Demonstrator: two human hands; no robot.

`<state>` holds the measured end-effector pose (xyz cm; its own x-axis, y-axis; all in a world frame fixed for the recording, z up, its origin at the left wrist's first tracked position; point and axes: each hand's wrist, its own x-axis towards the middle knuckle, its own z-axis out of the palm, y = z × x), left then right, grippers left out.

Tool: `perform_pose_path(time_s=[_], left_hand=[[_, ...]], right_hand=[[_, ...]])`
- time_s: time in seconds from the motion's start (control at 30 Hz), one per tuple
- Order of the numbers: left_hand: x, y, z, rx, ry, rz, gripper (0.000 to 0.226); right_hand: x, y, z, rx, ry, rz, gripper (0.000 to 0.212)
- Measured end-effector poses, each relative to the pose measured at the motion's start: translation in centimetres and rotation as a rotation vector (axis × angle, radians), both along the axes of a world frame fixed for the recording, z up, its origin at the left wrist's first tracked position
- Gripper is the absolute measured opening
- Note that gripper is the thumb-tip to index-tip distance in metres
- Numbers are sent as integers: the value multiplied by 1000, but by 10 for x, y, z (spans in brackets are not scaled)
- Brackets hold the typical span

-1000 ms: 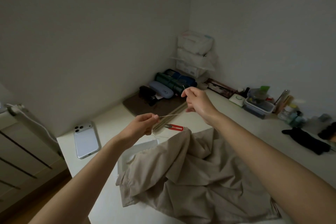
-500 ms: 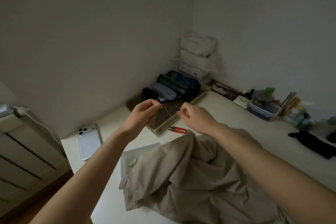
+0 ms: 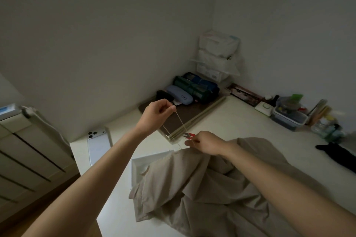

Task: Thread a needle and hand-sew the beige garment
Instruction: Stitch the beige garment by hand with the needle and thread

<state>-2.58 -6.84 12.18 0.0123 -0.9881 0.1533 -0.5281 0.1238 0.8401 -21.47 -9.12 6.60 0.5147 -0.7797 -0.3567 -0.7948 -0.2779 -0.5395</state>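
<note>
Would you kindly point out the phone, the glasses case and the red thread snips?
phone (image 3: 98,148): head view, middle of its back.
glasses case (image 3: 179,95): head view, middle of lid.
red thread snips (image 3: 191,135): head view, red handle.

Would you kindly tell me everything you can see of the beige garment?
The beige garment is a plain, thin-looking cloth, crumpled in loose folds on the white table. A stitched hem shows along its left edge. Its far left corner overlaps a white tray. The right hand is at its far edge; whether it touches is unclear.
</note>
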Motion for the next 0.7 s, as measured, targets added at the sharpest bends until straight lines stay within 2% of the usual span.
perform_pose_path(time_s=[0.1,0.23,0.4,0.5,0.63,0.7], left_hand=[[4,-8,-10,11,-88,-3,21],[7,-11,-20,6,-148,38,25],[0,-15,-32,9,-69,50,24],[-11,-18,-33,-9,-30,40,18],[-18,-25,-35,-57,-126,114,15],[-19,-28,-36,-49,-122,142,16]], right_hand=[[-4,4,-2,-49,38,-4,47],[-9,9,-9,-29,-64,-111,46],[-14,20,-18,-34,-89,-152,52],[-15,22,-15,-63,-191,-269,39],[-22,11,-2,-169,-271,-423,20],[-26,5,7,-223,-333,-456,19]])
